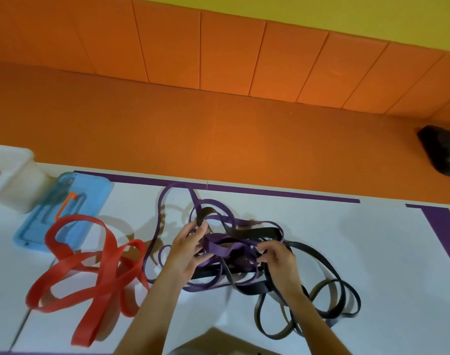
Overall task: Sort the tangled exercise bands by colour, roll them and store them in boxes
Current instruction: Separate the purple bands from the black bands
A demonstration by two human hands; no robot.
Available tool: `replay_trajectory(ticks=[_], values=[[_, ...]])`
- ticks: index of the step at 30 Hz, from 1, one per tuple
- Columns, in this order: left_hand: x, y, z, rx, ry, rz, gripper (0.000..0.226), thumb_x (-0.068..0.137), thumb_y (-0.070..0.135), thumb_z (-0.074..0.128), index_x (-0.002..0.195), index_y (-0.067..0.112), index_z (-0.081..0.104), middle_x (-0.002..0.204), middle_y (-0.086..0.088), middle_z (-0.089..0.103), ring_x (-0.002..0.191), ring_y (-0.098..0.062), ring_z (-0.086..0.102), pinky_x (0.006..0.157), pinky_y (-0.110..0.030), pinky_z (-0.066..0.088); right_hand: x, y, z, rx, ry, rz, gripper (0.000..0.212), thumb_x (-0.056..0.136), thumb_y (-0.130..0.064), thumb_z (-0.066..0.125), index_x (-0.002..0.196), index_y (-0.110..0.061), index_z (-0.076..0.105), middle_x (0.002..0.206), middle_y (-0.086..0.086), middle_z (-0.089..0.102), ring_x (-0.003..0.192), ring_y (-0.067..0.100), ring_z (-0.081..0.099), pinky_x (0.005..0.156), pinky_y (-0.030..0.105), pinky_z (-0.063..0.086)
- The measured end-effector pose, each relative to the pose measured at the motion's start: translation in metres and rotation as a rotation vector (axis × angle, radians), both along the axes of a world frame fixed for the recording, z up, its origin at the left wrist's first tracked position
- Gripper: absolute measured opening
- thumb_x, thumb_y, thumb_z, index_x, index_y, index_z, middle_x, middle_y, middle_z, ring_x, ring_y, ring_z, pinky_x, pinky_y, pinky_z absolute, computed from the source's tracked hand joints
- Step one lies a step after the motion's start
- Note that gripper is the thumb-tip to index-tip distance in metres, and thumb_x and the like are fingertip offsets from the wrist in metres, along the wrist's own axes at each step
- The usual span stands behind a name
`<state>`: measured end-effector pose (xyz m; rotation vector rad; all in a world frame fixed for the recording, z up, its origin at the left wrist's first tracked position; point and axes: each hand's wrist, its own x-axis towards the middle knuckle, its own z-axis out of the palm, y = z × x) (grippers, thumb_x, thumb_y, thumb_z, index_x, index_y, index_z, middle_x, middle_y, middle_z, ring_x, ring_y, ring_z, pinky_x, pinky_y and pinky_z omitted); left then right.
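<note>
Clutched purple flat rubber band (218, 248) in left grip (188, 249), black flat rubber band (262, 231) in right grip (280, 262), knot between.

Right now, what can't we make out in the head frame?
Head view only.
How many bands are in the purple-and-black tangle: overlapping loops hide it.
Which strand the left hand and right hand grip: their own fingers cover it.
White box: blurred, cut by left edge, contents unseen.
Dark object: cut by right edge, unidentifiable.
Brown shape: cut by bottom edge.
</note>
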<state>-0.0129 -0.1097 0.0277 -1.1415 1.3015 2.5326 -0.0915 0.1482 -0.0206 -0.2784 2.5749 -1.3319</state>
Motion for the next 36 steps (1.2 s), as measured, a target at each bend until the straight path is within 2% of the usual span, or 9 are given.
replay_trajectory(ticks=[5, 10, 14, 17, 20, 23, 28, 32, 36], values=[[-0.009, 0.001, 0.002, -0.555, 0.016, -0.141, 0.024, 0.092, 0.021, 0.083, 0.114, 0.027, 0.074, 0.106, 0.01, 0.081, 0.108, -0.014, 0.076, 0.091, -0.028, 0.063, 0.008, -0.019, -0.014, 0.29, 0.04, 0.429, 0.035, 0.096, -0.008, 0.064, 0.124, -0.029, 0.067, 0.123, -0.013, 0.064, 0.104, 0.002, 0.067, 0.092, 0.019, 0.055], [0.001, 0.005, -0.013, -0.87, 0.056, -0.251, 0.068, 0.086, -0.009, 0.077, 0.147, 0.014, 0.055, 0.135, -0.001, 0.069, 0.125, -0.017, 0.064, 0.11, -0.034, 0.053, -0.002, 0.014, -0.027, 0.507, -0.054, 0.386, 0.044, 0.097, -0.011, 0.061, 0.137, -0.027, 0.056, 0.136, -0.003, 0.058, 0.124, 0.019, 0.059, 0.103, 0.033, 0.053], [0.005, 0.003, -0.029, -1.137, 0.045, -0.211, 0.039, 0.089, -0.015, 0.064, 0.116, 0.013, 0.067, 0.115, -0.003, 0.069, 0.097, -0.028, 0.073, 0.082, -0.006, 0.052, -0.002, 0.041, -0.035, 0.71, -0.124, 0.289, 0.029, 0.103, -0.028, 0.055, 0.132, -0.028, 0.057, 0.141, -0.004, 0.05, 0.127, 0.02, 0.053, 0.105, 0.04, 0.05], [0.002, 0.008, -0.044, -1.255, 0.114, -0.343, 0.026, 0.091, -0.008, 0.066, 0.106, 0.013, 0.071, 0.114, -0.001, 0.068, 0.111, -0.017, 0.062, 0.104, -0.034, 0.054, -0.002, 0.039, -0.036, 0.773, -0.063, 0.284, 0.036, 0.106, -0.037, 0.05, 0.141, -0.033, 0.053, 0.145, -0.006, 0.047, 0.13, 0.02, 0.05, 0.109, 0.043, 0.045], [-0.005, 0.031, -0.061, -1.439, 0.178, -0.709, 0.027, 0.099, 0.027, 0.066, 0.125, 0.022, 0.068, 0.147, 0.004, 0.055, 0.151, -0.025, 0.035, 0.128, -0.05, 0.028, -0.008, 0.021, -0.032, 0.628, 0.054, 0.351, 0.033, 0.107, -0.034, 0.046, 0.138, -0.034, 0.057, 0.137, -0.009, 0.056, 0.129, 0.016, 0.052, 0.107, 0.036, 0.045], [-0.017, 0.069, -0.077, -1.495, 0.12, -1.107, 0.06, 0.1, 0.05, 0.057, 0.154, 0.029, 0.042, 0.168, 0.005, 0.028, 0.162, -0.025, 0.009, 0.13, -0.057, 0.018, -0.012, 0.011, -0.033, 0.622, 0.045, 0.386, 0.043, 0.104, -0.03, 0.052, 0.146, -0.033, 0.05, 0.145, -0.011, 0.055, 0.137, 0.014, 0.047, 0.112, 0.037, 0.042], [-0.029, 0.105, -0.105, -1.557, -0.245, -1.286, 0.101, 0.093, 0.057, 0.071, 0.167, 0.029, 0.009, 0.175, -0.02, -0.002, 0.161, -0.05, -0.001, 0.123, -0.073, 0.015, -0.009, 0.012, -0.052, 0.762, -0.072, 0.354, 0.072, 0.099, -0.032, 0.063, 0.16, -0.038, 0.025, 0.164, -0.004, 0.031, 0.153, 0.023, 0.025, 0.123, 0.053, 0.031], [-0.028, 0.115, -0.118, -1.661, -0.322, -1.291, 0.095, 0.087, 0.054, 0.078, 0.158, 0.022, 0.024, 0.167, -0.027, 0.023, 0.155, -0.05, 0.023, 0.121, -0.074, 0.017, -0.009, 0.005, -0.07, 0.817, -0.032, 0.385, 0.085, 0.093, -0.025, 0.071, 0.162, -0.035, 0.022, 0.169, 0.002, 0.02, 0.157, 0.03, 0.014, 0.126, 0.057, 0.017], [-0.017, 0.105, -0.116, -1.717, -0.219, -1.193, 0.066, 0.088, 0.031, 0.079, 0.142, 0.019, 0.044, 0.138, -0.014, 0.063, 0.131, -0.038, 0.061, 0.116, -0.063, 0.038, -0.029, 0.005, -0.078, 0.662, 0.078, 0.467, 0.082, 0.084, -0.022, 0.072, 0.158, -0.029, 0.039, 0.164, 0.005, 0.036, 0.155, 0.034, 0.026, 0.123, 0.052, 0.028]])
